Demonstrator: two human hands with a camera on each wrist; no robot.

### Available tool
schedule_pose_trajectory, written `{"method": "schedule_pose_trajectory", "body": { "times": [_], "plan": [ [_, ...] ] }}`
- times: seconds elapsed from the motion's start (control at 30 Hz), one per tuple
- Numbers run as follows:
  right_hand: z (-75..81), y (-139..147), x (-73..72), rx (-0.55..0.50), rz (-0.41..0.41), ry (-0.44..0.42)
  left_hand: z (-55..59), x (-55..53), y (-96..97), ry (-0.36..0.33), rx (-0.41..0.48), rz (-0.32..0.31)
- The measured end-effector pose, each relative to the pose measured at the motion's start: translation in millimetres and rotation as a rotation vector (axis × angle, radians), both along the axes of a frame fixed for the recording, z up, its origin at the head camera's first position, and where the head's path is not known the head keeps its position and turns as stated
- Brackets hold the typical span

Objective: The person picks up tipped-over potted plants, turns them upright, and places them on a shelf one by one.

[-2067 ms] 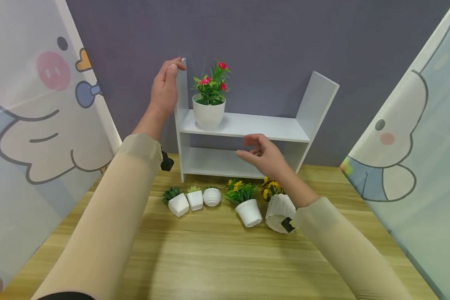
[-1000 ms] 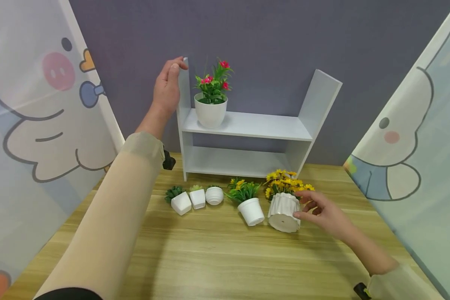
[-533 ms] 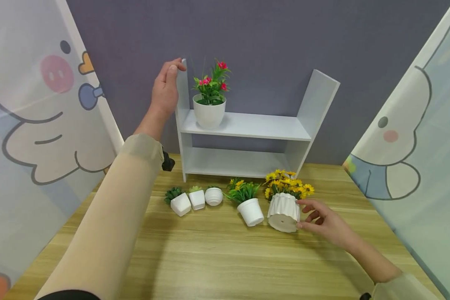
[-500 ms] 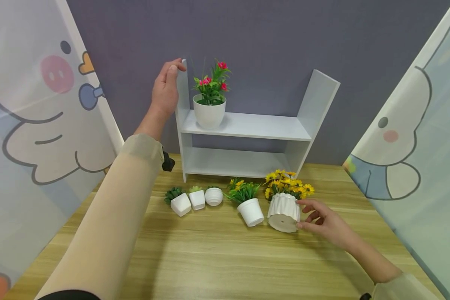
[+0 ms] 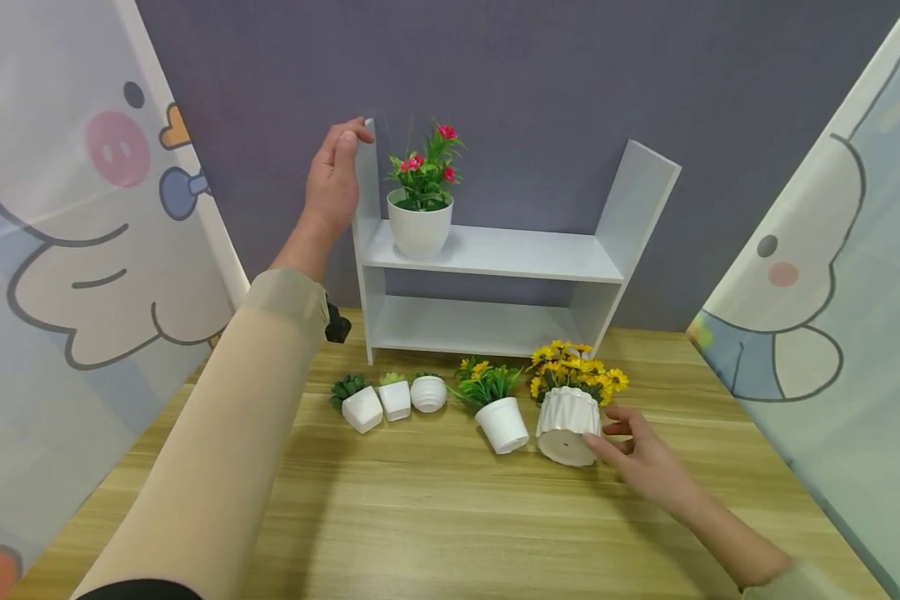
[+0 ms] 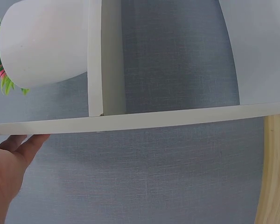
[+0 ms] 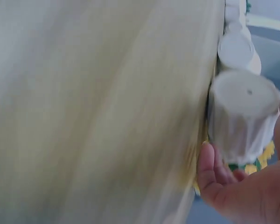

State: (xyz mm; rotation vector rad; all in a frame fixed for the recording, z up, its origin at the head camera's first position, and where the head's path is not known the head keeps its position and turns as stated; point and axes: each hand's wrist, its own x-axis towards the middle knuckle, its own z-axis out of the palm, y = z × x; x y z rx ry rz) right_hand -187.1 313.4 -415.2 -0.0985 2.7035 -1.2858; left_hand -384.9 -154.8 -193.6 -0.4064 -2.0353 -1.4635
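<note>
In the head view, the left hand [image 5: 333, 190] holds on to the top of the left side of the white shelf [image 5: 525, 252], with its fingers bent over the edge. A white pot with red flowers [image 5: 421, 231] stands upright on the upper board. The right hand [image 5: 651, 467] is next to the ridged white pot [image 5: 568, 417], which lies on its side on the wooden table [image 5: 420, 525], bottom facing the person. Yellow flowers [image 5: 570, 363] poke out of its far end. Beside it lies a plain white pot [image 5: 502, 426] with green leaves, and then three little pots lie in a row.

In the left wrist view, the left hand's fingertips [image 6: 36, 141] touch the edge of the shelf's side.

In the right wrist view, which is blurry, the ridged white pot is between the right thumb and fingers. I cannot tell if they grip it.
</note>
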Motion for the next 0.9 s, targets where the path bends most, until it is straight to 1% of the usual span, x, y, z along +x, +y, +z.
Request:
{"method": "schedule_pose_trajectory", "body": {
  "times": [0.13, 0.27, 0.4, 0.53, 0.73, 0.9],
  "plan": [
    [-1.4, -16, -0.7, -0.023, -0.07, -0.072, -0.9, 0.3, -1.7, -0.004, 0.003, 0.008],
    [-1.2, -25, -2.9, -0.036, -0.106, -0.102, -2.6, 0.9, -1.2, 0.001, -0.006, 0.006],
    [-0.5, -27, -4.6, -0.047, -0.126, -0.121, -2.6, 2.0, 0.3, 0.002, -0.003, 0.0],
    [-0.3, -27, -5.9, -0.063, -0.133, -0.119, -1.5, 2.0, 1.1, 0.006, -0.004, 0.002],
    [0.2, -25, -6.9, -0.083, -0.107, -0.11, -0.4, 1.0, 1.9, 0.015, -0.006, -0.002],
    [2.8, -25, -8.7, -0.066, -0.097, -0.147, -0.7, 0.2, 1.5, 0.017, -0.002, -0.004]
  ]
}}
